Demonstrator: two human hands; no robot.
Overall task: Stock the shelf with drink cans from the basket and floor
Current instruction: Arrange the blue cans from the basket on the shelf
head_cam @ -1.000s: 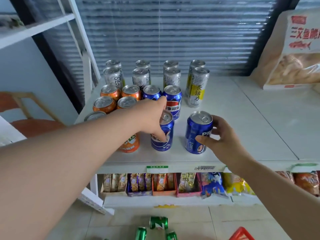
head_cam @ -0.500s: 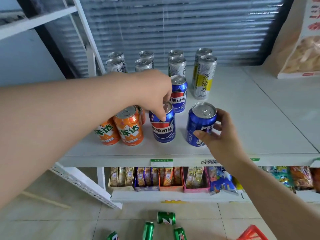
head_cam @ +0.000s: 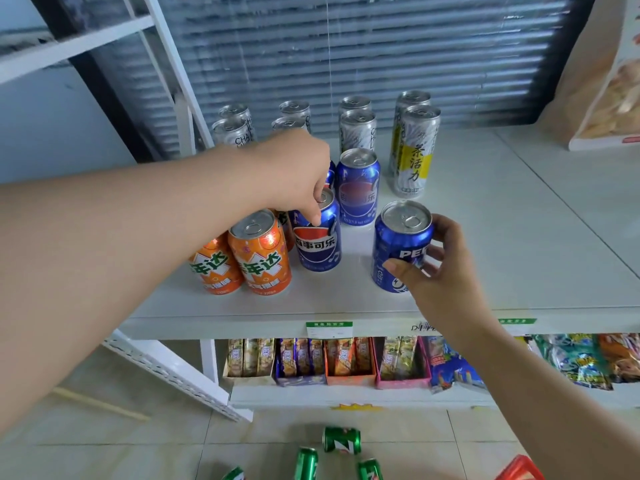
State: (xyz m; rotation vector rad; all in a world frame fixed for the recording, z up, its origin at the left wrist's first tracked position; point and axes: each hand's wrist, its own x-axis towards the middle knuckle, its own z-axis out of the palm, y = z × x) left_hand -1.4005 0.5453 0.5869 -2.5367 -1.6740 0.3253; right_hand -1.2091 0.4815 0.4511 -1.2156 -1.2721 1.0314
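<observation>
Cans stand on the white shelf [head_cam: 502, 237] in rows, and both hands are on two of the blue ones. The left hand [head_cam: 294, 174] reaches from the left, and its fingers close over the top rim of a blue Pepsi can [head_cam: 318, 244] that stands upright in the front row, the label with Chinese letters facing forward. The right hand [head_cam: 438, 268] wraps around the side of another blue can [head_cam: 398, 244], thumb on the front and fingers behind it; this can stands a little apart to the right, near the front edge of the shelf.

Just beside the left-hand can, on its left, two orange cans [head_cam: 259, 254] stand close together, partly under the left forearm. Behind it is a third blue can [head_cam: 358, 188], upright. Further back are silver cans [head_cam: 358, 131] in pairs, and at the right end of the back rows a taller can with a yellow label [head_cam: 414, 157].

Under the shelf a lower shelf holds small snack boxes [head_cam: 325, 360] and colourful bags [head_cam: 571, 362]. On the tiled floor [head_cam: 104, 445] below, several green cans [head_cam: 341, 439] lie on their sides, and a corner of a red basket [head_cam: 517, 469] shows at the bottom edge, right of them
</observation>
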